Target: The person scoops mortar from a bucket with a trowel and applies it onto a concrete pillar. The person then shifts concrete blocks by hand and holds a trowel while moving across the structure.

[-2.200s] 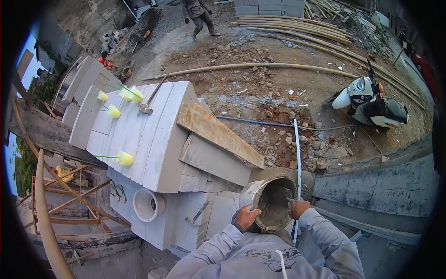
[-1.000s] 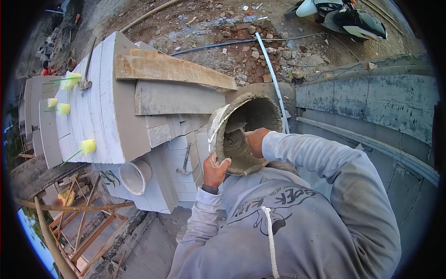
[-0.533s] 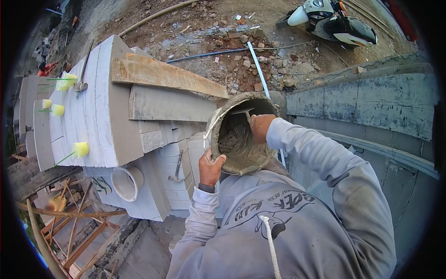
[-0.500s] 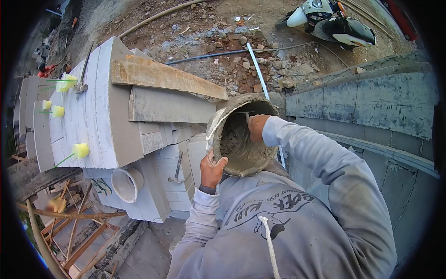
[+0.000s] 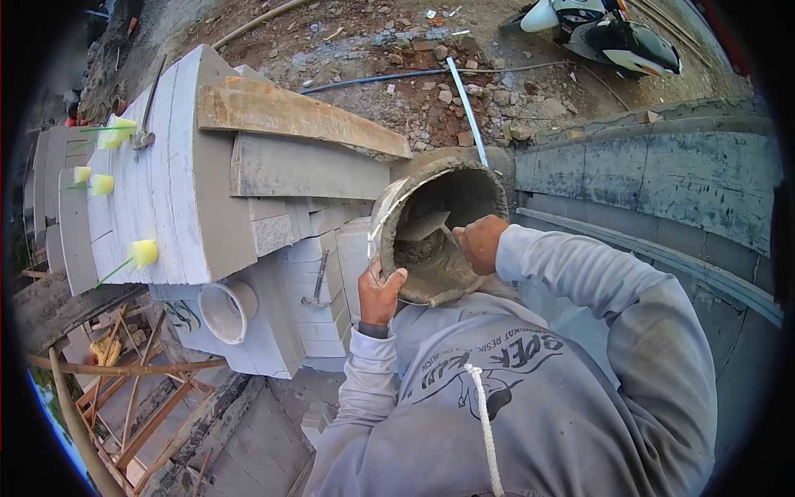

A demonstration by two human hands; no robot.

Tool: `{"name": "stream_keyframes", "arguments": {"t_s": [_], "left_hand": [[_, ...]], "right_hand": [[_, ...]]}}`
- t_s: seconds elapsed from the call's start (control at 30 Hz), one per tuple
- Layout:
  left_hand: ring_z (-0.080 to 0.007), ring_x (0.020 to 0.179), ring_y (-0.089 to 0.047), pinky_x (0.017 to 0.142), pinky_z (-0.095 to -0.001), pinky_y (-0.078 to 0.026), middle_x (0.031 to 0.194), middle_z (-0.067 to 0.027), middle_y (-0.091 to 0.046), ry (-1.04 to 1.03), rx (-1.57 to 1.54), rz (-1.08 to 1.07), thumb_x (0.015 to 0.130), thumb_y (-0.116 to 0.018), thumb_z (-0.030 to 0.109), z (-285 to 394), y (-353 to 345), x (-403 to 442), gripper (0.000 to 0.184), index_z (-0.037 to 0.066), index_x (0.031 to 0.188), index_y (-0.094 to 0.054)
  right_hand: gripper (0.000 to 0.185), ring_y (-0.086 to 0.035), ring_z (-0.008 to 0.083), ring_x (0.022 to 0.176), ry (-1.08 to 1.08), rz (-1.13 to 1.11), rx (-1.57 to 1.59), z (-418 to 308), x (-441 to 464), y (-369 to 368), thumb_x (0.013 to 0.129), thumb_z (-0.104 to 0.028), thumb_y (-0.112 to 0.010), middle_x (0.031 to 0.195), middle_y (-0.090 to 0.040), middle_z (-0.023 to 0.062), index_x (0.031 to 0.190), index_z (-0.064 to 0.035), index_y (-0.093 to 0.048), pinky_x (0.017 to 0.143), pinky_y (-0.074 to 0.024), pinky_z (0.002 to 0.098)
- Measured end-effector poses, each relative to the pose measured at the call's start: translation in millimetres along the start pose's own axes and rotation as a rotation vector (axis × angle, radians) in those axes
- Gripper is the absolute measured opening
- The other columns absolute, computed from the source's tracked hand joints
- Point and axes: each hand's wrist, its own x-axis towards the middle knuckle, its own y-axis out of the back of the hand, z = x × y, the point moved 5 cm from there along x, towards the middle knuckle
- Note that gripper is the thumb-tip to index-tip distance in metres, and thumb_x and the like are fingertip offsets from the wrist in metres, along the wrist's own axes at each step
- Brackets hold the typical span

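A mortar-caked bucket (image 5: 383, 219) is tilted with its mouth toward me, close to my body. My left hand (image 5: 381, 294) is closed on its near left rim, thumb on the outside. Inside the mouth, my right hand (image 5: 482, 243) grips a trowel (image 5: 424, 226) whose flat blade lies over wet grey mortar (image 5: 418, 251). The trowel's handle is mostly hidden in my fist. Left of the bucket, a weathered plank (image 5: 298, 116) and a grey board (image 5: 306, 168) lean beside pale blocks (image 5: 166, 182).
Yellow-green cups (image 5: 143, 253) and a hammer (image 5: 143, 137) rest on the blocks. Lower down are a white bucket (image 5: 228, 311) and another hammer (image 5: 318, 286). A block wall (image 5: 646, 174) runs along the right. A scooter (image 5: 625, 45) stands on rubble ground, and timber framing (image 5: 153, 431) is at lower left.
My right hand has moved from the bucket's rim to inside it, with the trowel blade now showing over the mortar. My left hand stays on the rim. The view has tipped downward.
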Motion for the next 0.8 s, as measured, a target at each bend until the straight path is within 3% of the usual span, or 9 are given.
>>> {"name": "stream_keyframes", "arguments": {"t_s": [0.1,0.2,0.27,0.37,0.47,0.5,0.6,0.67,0.8], "left_hand": [[-0.0159,0.101,-0.055,0.089,-0.0269,-0.042,0.115,-0.011,-0.056,0.004,0.014,-0.059,0.078,-0.055,-0.001,1,5,6,0.05,-0.008,0.126,-0.043],[-0.0153,0.1,-0.055,0.088,-0.0267,-0.043,0.112,-0.0107,-0.058,0.013,0.103,-0.074,0.078,-0.055,-0.001,7,4,10,0.049,-0.008,0.125,-0.044],[-0.0148,0.097,-0.056,0.086,-0.0262,-0.044,0.11,-0.0104,-0.058,-0.03,0.066,-0.055,0.077,-0.056,-0.001,7,3,11,0.047,-0.008,0.123,-0.045],[-0.0141,0.094,-0.056,0.085,-0.0258,-0.044,0.107,-0.01,-0.059,-0.015,0.088,-0.061,0.077,-0.057,0.0,0,10,2,0.046,-0.008,0.121,-0.048],[-0.0136,0.092,-0.056,0.083,-0.0255,-0.044,0.107,-0.0101,-0.06,0.005,0.121,-0.05,0.077,-0.058,0.001,4,6,4,0.045,-0.008,0.12,-0.049],[-0.0134,0.092,-0.056,0.082,-0.0255,-0.044,0.107,-0.0103,-0.06,0.023,0.127,-0.035,0.077,-0.058,0.002,3,4,1,0.045,-0.008,0.12,-0.049],[-0.014,0.092,-0.056,0.083,-0.0261,-0.044,0.107,-0.0111,-0.06,-0.056,0.217,0.009,0.077,-0.058,0.002,-5,-5,4,0.046,-0.007,0.121,-0.049],[-0.0145,0.092,-0.056,0.084,-0.0262,-0.044,0.107,-0.0116,-0.06,-0.033,0.185,0.007,0.077,-0.057,0.002,-3,-8,10,0.045,-0.008,0.121,-0.049],[-0.0156,0.094,-0.057,0.085,-0.0258,-0.044,0.106,-0.0121,-0.061,-0.07,0.029,0.071,0.077,-0.057,0.001,8,-7,8,0.045,-0.009,0.12,-0.049]], "right_hand": [[0.029,-0.064,0.0298,0.085,-0.251,0.25,0.153,26,27,9,0.073,-0.016,-0.056,0.088,-0.065,0.0147,0.098,-0.0009,-0.056,0.07,-0.0518,0.0383],[0.031,-0.063,0.0336,0.076,-0.131,0.121,0.24,13,47,1,0.072,-0.015,-0.055,0.078,-0.063,0.0178,0.096,0.0039,-0.051,0.066,-0.0503,0.0412],[0.031,-0.064,0.0326,0.078,-0.008,0.259,0.255,-8,55,-36,0.07,-0.014,-0.056,0.081,-0.064,0.0178,0.094,0.0044,-0.053,0.066,-0.0506,0.0399],[0.031,-0.064,0.031,0.077,0.159,0.143,0.12,-36,44,-67,0.07,-0.013,-0.056,0.081,-0.064,0.0163,0.095,0.0037,-0.055,0.067,-0.0508,0.0379],[0.029,-0.064,0.0292,0.076,0.186,0.029,0.07,-22,16,-43,0.071,-0.013,-0.055,0.079,-0.064,0.0148,0.096,0.0025,-0.056,0.065,-0.0511,0.0378],[0.026,-0.065,0.0285,0.081,0.155,-0.008,-0.093,-17,9,-29,0.077,-0.015,-0.053,0.084,-0.066,0.0133,0.098,-0.0012,-0.058,0.065,-0.0518,0.0376],[0.017,-0.066,0.0264,0.078,-0.041,0.2,0.041,10,0,-7,0.08,-0.016,-0.052,0.08,-0.066,0.0137,0.09,-0.0024,-0.053,0.062,-0.0514,0.0371],[0.014,-0.066,0.0254,0.077,-0.095,0.362,-0.041,27,18,-13,0.082,-0.016,-0.052,0.079,-0.066,0.0134,0.089,-0.0035,-0.052,0.061,-0.0519,0.0372],[0.015,-0.066,0.0284,0.081,-0.335,0.329,0.018,51,37,-67,0.083,-0.016,-0.052,0.087,-0.066,0.0138,0.091,-0.0041,-0.053,0.065,-0.0533,0.0392]]}}
